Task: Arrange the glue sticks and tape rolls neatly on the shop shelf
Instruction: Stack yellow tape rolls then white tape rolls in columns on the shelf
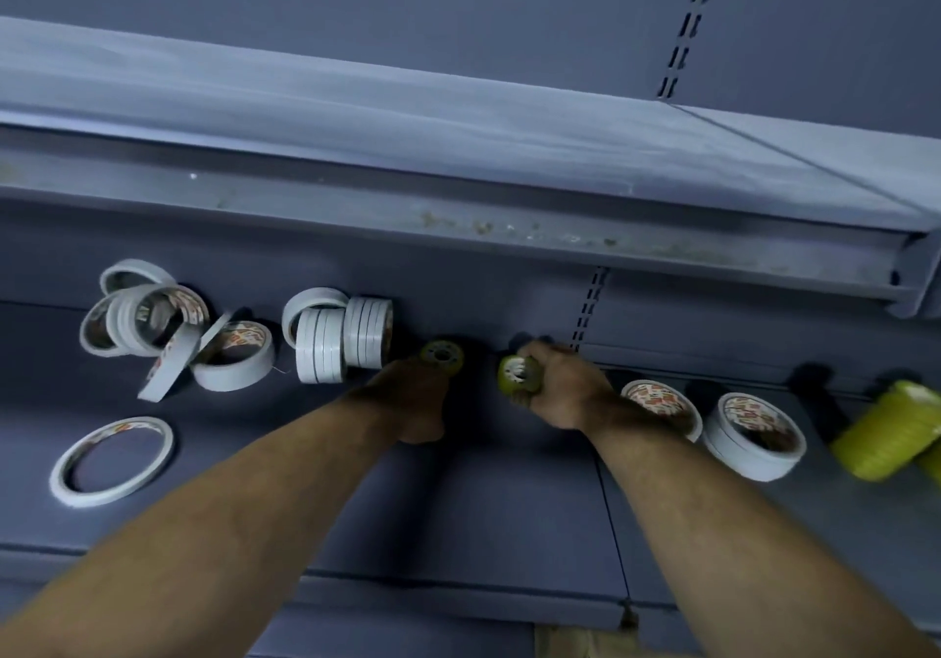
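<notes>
Deep on the grey shelf [489,494], my left hand [415,395] holds a small yellow-green tape roll [443,356] at its far end. My right hand [557,382] grips another yellow-green tape roll [517,374], its core facing me. Two upright packs of white tape rolls [343,339] stand just left of my left hand. A loose heap of white rolls [163,331] lies further left, and a thin white ring [112,460] lies flat near the front left. Two flat white rolls [758,441] sit right of my right wrist. No glue sticks are visible.
An upper shelf [458,158] overhangs the work area, leaving low headroom. A stack of yellow-green rolls [891,433] lies at the far right edge. A slotted upright [590,301] runs down the back panel behind my right hand. The shelf's front lip [458,601] is below my forearms.
</notes>
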A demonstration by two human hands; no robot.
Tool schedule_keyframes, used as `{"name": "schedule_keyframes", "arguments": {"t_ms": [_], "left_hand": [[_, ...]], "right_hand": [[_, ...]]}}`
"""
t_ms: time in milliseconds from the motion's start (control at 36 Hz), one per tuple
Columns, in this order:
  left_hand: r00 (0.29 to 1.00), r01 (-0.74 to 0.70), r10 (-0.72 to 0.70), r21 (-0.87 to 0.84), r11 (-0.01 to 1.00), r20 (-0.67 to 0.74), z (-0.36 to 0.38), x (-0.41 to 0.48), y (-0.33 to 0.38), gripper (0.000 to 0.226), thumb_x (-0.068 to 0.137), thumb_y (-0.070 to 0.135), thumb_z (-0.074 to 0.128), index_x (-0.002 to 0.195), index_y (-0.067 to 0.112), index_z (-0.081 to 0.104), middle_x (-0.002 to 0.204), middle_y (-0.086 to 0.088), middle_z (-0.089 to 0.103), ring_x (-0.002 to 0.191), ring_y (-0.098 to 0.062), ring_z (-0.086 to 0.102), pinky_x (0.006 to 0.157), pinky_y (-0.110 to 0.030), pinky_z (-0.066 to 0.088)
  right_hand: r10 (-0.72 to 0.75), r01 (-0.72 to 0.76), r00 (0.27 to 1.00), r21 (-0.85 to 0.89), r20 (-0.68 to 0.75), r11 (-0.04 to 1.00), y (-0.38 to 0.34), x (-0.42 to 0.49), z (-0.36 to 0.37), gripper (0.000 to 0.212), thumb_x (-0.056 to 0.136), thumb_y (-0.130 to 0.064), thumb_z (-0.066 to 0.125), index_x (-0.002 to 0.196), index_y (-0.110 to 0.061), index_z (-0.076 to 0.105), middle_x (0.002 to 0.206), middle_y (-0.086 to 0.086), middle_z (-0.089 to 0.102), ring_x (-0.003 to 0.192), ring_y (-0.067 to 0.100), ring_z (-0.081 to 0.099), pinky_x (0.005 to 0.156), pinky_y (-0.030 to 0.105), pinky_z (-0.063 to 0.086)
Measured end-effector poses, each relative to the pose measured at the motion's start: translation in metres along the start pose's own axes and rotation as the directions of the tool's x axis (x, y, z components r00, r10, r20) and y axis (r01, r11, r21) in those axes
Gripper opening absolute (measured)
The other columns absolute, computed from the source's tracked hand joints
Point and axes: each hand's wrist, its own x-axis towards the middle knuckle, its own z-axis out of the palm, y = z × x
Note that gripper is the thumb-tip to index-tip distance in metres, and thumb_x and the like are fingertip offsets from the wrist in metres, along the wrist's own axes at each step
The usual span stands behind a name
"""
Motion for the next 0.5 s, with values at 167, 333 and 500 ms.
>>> {"name": "schedule_keyframes", "arguments": {"t_ms": [167, 333, 500], "left_hand": [[0.999, 0.015, -0.014, 0.003, 1.0, -0.049, 0.001, 0.001, -0.002, 0.039, 0.081, 0.031, 0.069, 0.116, 0.015, 0.066, 0.119, -0.009, 0.064, 0.108, -0.027, 0.063, 0.081, -0.029, 0.051], [0.999, 0.013, -0.013, -0.001, 1.0, -0.045, 0.001, 0.004, -0.003, 0.041, 0.079, 0.034, 0.072, 0.116, 0.017, 0.065, 0.12, -0.007, 0.064, 0.107, -0.027, 0.062, 0.077, -0.028, 0.048], [0.995, 0.028, -0.031, -0.04, 0.999, -0.096, 0.007, 0.014, -0.003, 0.056, 0.078, 0.035, 0.073, 0.127, 0.018, 0.054, 0.126, -0.007, 0.061, 0.117, -0.029, 0.059, 0.082, -0.028, 0.044]], "right_hand": [[0.009, 0.002, 0.998, -0.17, 0.061, 0.986, -0.003, 0.005, -0.004, 0.04, 0.086, -0.046, 0.074, 0.121, -0.028, 0.066, 0.125, 0.002, 0.065, 0.113, 0.024, 0.061, 0.091, 0.026, 0.049], [-0.009, 0.03, 0.996, -0.248, 0.085, 0.968, -0.009, 0.006, -0.002, 0.04, 0.089, -0.046, 0.069, 0.126, -0.029, 0.066, 0.123, 0.002, 0.068, 0.112, 0.024, 0.062, 0.087, 0.025, 0.047], [-0.037, 0.058, 0.996, -0.268, 0.081, 0.962, -0.009, 0.004, -0.002, 0.042, 0.092, -0.042, 0.067, 0.13, -0.026, 0.064, 0.129, 0.004, 0.066, 0.117, 0.026, 0.061, 0.094, 0.027, 0.047]]}}
